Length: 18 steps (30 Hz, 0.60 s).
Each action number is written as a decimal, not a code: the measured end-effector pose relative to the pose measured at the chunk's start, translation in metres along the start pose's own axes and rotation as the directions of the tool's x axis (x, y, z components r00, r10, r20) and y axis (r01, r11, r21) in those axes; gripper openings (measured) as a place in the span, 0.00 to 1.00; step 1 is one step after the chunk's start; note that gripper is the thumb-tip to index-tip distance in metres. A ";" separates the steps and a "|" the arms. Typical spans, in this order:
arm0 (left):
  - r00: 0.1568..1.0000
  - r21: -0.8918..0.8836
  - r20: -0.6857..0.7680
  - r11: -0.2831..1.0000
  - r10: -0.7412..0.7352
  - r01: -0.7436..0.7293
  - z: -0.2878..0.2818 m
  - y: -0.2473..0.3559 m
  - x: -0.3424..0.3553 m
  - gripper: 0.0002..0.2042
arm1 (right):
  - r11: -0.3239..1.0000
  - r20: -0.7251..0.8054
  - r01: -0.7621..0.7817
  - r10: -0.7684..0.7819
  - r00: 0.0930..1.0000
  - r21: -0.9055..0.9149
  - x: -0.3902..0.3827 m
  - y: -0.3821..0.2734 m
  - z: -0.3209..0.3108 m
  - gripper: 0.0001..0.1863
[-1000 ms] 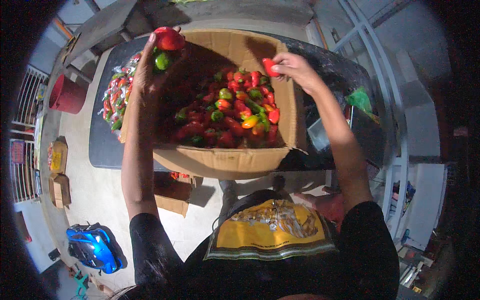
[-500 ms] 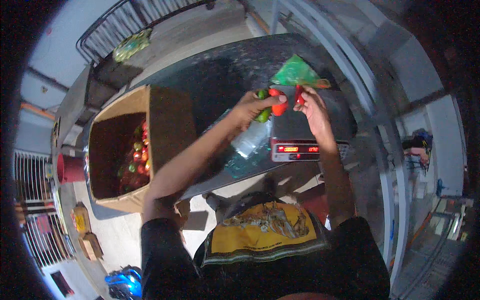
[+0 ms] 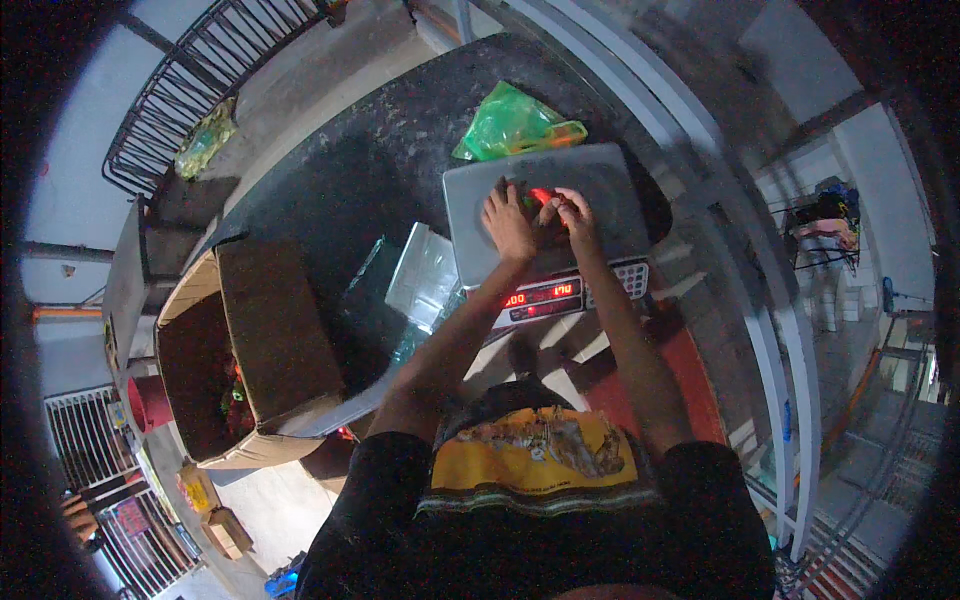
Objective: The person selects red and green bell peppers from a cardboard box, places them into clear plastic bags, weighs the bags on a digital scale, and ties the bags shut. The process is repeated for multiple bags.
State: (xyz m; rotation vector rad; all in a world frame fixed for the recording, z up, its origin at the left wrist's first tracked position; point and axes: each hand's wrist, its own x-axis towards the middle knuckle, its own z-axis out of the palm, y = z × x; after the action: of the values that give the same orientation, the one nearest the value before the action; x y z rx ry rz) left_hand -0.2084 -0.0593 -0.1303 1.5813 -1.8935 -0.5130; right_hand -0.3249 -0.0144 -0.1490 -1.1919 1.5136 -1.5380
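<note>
My left hand and my right hand meet over the grey pan of a digital scale. Their fingers are curled around red and green peppers, partly hidden by them. The scale's red display faces me. Beyond the pan lies a crumpled green plastic bag. Left of the scale, clear plastic bags lie on the dark tabletop.
An open cardboard box, with peppers deep inside, is at the left. A red bucket stands beyond it. Grey metal posts run along the right. A railing is at the upper left.
Both hands have gone from over the pepper box to the scale pan with the peppers. My view has turned rightward, leaving the box at the left.
</note>
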 end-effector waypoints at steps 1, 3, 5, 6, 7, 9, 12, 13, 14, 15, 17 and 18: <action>0.995 0.048 -0.082 0.998 0.055 -0.051 0.001 -0.001 -0.001 0.41 | 0.999 -0.006 0.045 -0.045 0.999 -0.020 0.003 0.002 0.000 0.14; 0.996 -0.137 -0.059 0.987 0.073 -0.081 -0.002 -0.011 -0.003 0.41 | 0.979 -0.023 -0.173 0.177 0.984 0.103 0.005 0.008 0.001 0.14; 0.992 -0.262 -0.025 0.957 0.121 -0.123 -0.010 -0.020 -0.002 0.40 | 0.946 -0.008 -0.298 0.301 0.954 0.125 0.011 0.011 0.002 0.14; 0.988 -0.296 0.001 0.943 0.157 -0.149 -0.014 -0.024 -0.004 0.40 | 0.943 0.005 -0.321 0.321 0.947 0.085 0.015 0.012 0.001 0.14; 0.981 -0.329 0.025 0.928 0.192 -0.173 -0.018 -0.026 -0.006 0.39 | 0.939 0.020 -0.342 0.342 0.940 0.044 0.019 0.014 0.001 0.14; 0.953 -0.218 0.031 0.933 0.301 -0.287 -0.026 -0.023 -0.006 0.41 | 0.976 0.041 -0.181 0.187 0.982 -0.122 0.029 0.032 -0.008 0.12; 0.938 -0.160 0.041 0.929 0.344 -0.333 -0.024 -0.023 -0.002 0.41 | 0.956 0.113 0.150 -0.125 0.986 -0.251 0.048 0.040 -0.006 0.09; 0.940 -0.167 0.044 0.930 0.339 -0.328 -0.022 -0.020 -0.001 0.41 | 0.923 0.141 0.268 -0.237 0.961 -0.277 0.053 0.039 -0.007 0.09; 0.944 -0.170 0.065 0.936 0.324 -0.309 -0.020 -0.016 0.000 0.41 | 0.960 0.120 0.171 -0.147 0.982 -0.222 0.058 0.039 -0.007 0.09; 0.947 -0.173 0.087 0.941 0.309 -0.292 -0.017 -0.012 0.001 0.41 | 0.984 0.102 0.071 -0.054 0.993 -0.165 0.063 0.038 -0.006 0.09; 0.950 -0.162 0.073 0.944 0.303 -0.289 -0.010 -0.013 0.001 0.41 | 0.982 0.100 -0.032 0.051 0.994 -0.189 0.064 0.026 0.003 0.11; 0.949 -0.149 0.036 0.940 0.314 -0.306 -0.005 -0.016 -0.001 0.40 | 0.962 0.108 -0.031 0.062 0.992 -0.272 0.061 0.015 0.009 0.12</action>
State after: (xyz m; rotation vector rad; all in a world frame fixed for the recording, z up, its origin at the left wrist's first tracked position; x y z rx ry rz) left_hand -0.1926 -0.0614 -0.1370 1.1594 -2.0532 -0.5465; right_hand -0.3406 -0.0754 -0.1548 -1.3621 1.6995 -1.2365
